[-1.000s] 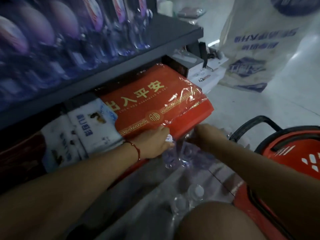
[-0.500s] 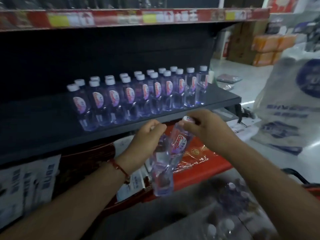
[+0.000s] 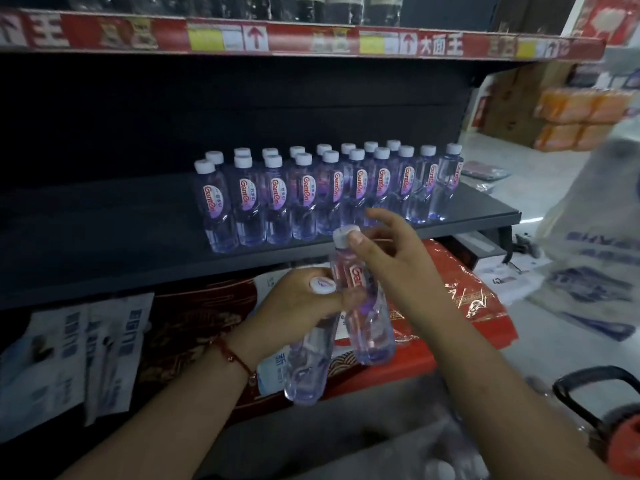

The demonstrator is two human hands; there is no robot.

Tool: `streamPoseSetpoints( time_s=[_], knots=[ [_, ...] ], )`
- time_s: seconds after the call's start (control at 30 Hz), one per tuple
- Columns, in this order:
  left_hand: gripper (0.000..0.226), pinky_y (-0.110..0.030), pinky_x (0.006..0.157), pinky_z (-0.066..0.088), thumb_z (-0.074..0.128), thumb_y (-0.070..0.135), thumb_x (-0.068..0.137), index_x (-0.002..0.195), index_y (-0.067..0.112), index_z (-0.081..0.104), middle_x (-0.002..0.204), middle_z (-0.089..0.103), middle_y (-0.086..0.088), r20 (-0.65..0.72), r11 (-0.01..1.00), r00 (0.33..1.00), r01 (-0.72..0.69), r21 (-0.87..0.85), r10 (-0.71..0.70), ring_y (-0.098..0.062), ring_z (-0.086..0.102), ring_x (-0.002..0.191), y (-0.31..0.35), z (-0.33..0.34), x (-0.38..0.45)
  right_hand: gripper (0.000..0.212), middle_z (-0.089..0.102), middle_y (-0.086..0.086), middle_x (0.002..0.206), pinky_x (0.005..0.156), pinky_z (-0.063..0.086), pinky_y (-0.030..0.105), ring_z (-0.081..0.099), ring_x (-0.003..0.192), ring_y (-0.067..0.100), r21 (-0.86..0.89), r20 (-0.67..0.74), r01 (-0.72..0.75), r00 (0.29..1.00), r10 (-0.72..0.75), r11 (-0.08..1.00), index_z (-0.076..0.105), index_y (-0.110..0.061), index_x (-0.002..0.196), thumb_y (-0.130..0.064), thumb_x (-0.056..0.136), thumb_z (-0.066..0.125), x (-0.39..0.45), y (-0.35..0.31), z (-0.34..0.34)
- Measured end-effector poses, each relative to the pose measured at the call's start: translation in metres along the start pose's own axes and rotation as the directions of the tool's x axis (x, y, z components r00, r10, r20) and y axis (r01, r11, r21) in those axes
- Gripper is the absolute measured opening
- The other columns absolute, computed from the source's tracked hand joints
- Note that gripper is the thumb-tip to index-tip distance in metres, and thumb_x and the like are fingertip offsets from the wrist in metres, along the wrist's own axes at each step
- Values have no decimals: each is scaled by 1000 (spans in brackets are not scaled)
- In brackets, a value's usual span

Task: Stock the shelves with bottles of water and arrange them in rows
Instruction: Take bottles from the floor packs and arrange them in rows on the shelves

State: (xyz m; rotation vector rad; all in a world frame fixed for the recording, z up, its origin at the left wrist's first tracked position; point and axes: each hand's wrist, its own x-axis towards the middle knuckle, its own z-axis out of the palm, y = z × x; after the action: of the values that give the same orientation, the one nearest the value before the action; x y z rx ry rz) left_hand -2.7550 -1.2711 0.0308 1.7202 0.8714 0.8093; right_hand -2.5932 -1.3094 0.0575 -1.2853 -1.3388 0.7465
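Observation:
Two rows of clear water bottles [image 3: 332, 192] with white caps and red-lettered labels stand on the dark middle shelf [image 3: 104, 244], filling its right half. Below the shelf's front edge my left hand [image 3: 294, 306] grips the neck of one water bottle [image 3: 308, 368], its cap facing the camera. A second water bottle [image 3: 367, 320] hangs upright just to the right; my right hand [image 3: 388, 258] pinches its cap with thumb and fingers, the other fingers spread. The two bottles touch side by side.
The left half of the shelf is bare. Red packaged goods [image 3: 467, 306] and white packs [image 3: 86, 355] lie on the lower shelf. A red basket [image 3: 602, 410] stands at the bottom right, more bottles in plastic wrap [image 3: 443, 459] below, a large white bag [image 3: 595, 258] to the right.
My hands lifted two bottles from the wrapped pack on the floor up to shelf height. My view rose from the floor to the shelf. The hands now hold the bottles separately, side by side.

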Motion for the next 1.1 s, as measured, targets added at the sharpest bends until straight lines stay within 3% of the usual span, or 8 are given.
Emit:
streamPoseSetpoints(
  time_s=[0.1,0.2,0.3,0.43,0.67,0.77,0.9,1.1],
  knots=[
    [21,-29,76,58,79,41,74,80,22,75,82,77,4,-65,992,997,35,-118,-43,-14,73,80,7,-3,9,71,63,-9,124,100,51,36,64,115,13,68,229,-169,962,149,983,47,-35,136,-56,75,76,7,10,-11],
    [30,-36,84,58,75,42,71,89,18,80,97,78,-7,-99,956,992,45,-291,-77,-21,74,89,3,-5,12,55,73,-8,109,86,55,27,71,97,7,-26,415,-217,886,208,976,53,-32,128,-33,80,80,3,18,-16],
    [41,-47,93,56,73,48,72,91,12,80,99,77,-13,-96,935,982,120,-333,-160,-30,74,95,-4,-3,16,41,73,7,103,64,55,22,72,79,12,-113,362,-234,895,259,966,59,-25,118,-22,82,80,0,28,-14],
    [53,-47,89,58,72,53,70,107,15,76,109,75,-13,-118,867,954,195,-459,-277,-30,72,98,-2,-6,23,36,76,6,100,73,54,34,70,86,21,128,315,-403,883,348,906,69,-12,111,-30,80,76,-5,34,-13],
    [34,-36,65,60,72,48,85,93,15,66,63,71,0,-253,693,860,150,-705,-443,-15,71,56,-9,-41,33,33,65,5,85,73,45,36,59,73,23,450,517,-725,687,510,521,68,-17,90,-39,67,75,-14,39,19],
    [56,-49,83,60,82,51,72,114,16,70,95,77,-5,-297,696,853,102,-710,-428,-23,75,87,-17,-49,29,39,66,9,87,71,52,33,64,71,24,511,534,-750,660,529,420,62,-11,99,-37,71,70,-19,37,45],
    [43,-48,89,55,83,36,73,107,16,64,92,70,-1,-438,786,847,-39,-616,-301,-20,68,88,-29,-62,16,77,63,19,119,109,42,52,58,107,35,576,556,-750,652,516,326,63,-7,129,-37,61,81,-16,34,64],
    [56,-45,86,56,83,26,73,124,12,62,120,70,-15,-164,801,932,178,-572,-324,-29,68,106,-61,-70,-26,45,68,13,96,79,52,43,66,77,28,544,554,-720,694,459,432,66,-9,105,-38,70,68,-6,28,87]
  ],
)
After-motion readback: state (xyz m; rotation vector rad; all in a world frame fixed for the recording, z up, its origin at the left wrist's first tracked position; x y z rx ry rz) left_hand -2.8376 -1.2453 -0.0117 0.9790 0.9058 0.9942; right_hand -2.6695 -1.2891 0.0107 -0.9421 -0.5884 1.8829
